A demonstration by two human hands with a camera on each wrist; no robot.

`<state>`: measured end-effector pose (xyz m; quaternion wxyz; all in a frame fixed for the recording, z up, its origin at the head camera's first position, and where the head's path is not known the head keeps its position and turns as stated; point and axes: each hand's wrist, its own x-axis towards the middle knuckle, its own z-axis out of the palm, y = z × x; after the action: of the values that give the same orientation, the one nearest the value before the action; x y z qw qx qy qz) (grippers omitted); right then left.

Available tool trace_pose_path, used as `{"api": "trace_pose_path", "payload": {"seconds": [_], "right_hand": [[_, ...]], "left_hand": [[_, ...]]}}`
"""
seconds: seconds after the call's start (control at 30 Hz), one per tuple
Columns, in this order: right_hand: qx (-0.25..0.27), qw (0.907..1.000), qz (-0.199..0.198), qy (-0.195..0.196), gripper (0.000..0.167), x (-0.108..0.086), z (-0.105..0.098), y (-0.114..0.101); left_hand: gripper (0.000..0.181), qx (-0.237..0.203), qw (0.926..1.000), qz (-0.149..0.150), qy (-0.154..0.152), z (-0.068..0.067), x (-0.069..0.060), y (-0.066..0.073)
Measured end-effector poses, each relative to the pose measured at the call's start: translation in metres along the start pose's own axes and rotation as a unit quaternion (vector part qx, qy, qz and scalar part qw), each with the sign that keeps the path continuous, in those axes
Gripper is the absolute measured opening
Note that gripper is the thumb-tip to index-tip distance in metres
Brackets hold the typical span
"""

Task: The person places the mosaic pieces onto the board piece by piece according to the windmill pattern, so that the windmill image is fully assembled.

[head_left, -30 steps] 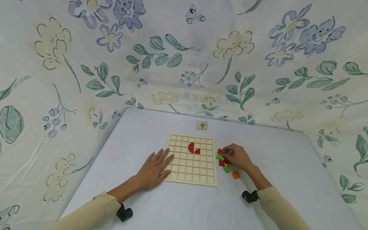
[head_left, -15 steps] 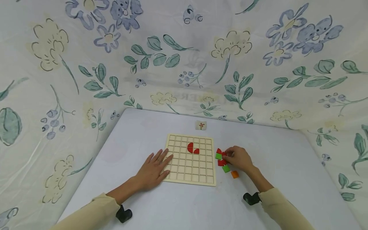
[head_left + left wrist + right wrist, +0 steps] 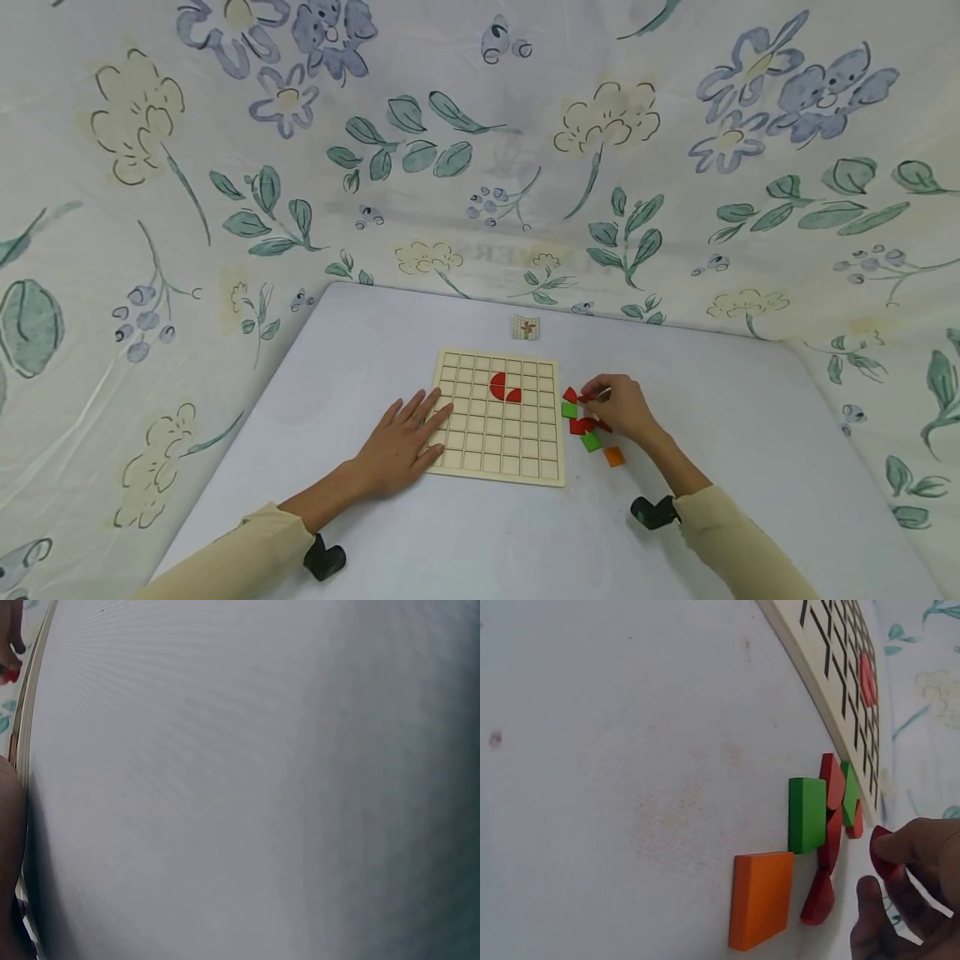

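Note:
The left hand (image 3: 399, 446) lies flat with spread fingers on the left edge of the wooden grid board (image 3: 495, 450). Three red curved pieces (image 3: 498, 385) sit in the board's upper middle cells. Just right of the board, the right hand (image 3: 621, 406) pinches a red piece (image 3: 885, 855) between thumb and finger, held above the table. Beneath and beside it lie several loose pieces: a green square (image 3: 591, 442), another green one (image 3: 569, 410), an orange square (image 3: 762, 900) and several red ones (image 3: 819, 898). The left wrist view shows mostly table, with a bit of the left hand (image 3: 10, 840).
A small patterned card (image 3: 526, 327) lies behind the board on the white table (image 3: 360, 333). A floral cloth (image 3: 450, 200) hangs behind the table. Black devices (image 3: 325, 557) are at both wrists.
The right hand has lifted a red piece slightly from the pile, and a red piece by its lower fingers is now more visible. The left hand has not moved.

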<state>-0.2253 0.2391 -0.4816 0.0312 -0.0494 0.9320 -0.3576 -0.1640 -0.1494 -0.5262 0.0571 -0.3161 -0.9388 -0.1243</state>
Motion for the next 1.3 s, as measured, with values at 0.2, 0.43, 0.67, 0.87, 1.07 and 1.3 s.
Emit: {"api": "trace_pose_path", "payload": {"seconds": [0.2, 0.43, 0.67, 0.87, 1.07, 1.3], "right_hand": [[0.025, 0.9993, -0.028, -0.001, 0.016, 0.002, 0.001, -0.005], [0.048, 0.9967, -0.057, -0.032, 0.015, 0.009, 0.008, -0.014], [0.049, 0.9918, -0.100, -0.062, 0.012, 0.016, 0.017, -0.025], [0.061, 0.9892, -0.117, -0.065, 0.018, 0.021, 0.027, -0.032], [0.078, 0.9930, -0.084, -0.030, 0.021, 0.026, 0.037, -0.041], [0.064, 0.9942, -0.081, -0.030, 0.012, 0.029, 0.045, -0.047]], "left_hand": [[0.062, 0.000, 1.0000, -0.005, -0.007, 0.001, 0.000, 0.000], [0.061, 0.000, 0.9999, -0.004, -0.011, 0.001, 0.000, -0.001], [0.061, 0.002, 0.9999, -0.003, -0.010, 0.000, 0.000, 0.000], [0.061, 0.003, 1.0000, 0.004, 0.000, -0.003, 0.000, 0.001], [0.061, 0.010, 0.9999, 0.011, 0.008, -0.002, 0.000, 0.001], [0.061, 0.013, 0.9999, 0.003, -0.002, -0.002, 0.000, 0.001]]}}
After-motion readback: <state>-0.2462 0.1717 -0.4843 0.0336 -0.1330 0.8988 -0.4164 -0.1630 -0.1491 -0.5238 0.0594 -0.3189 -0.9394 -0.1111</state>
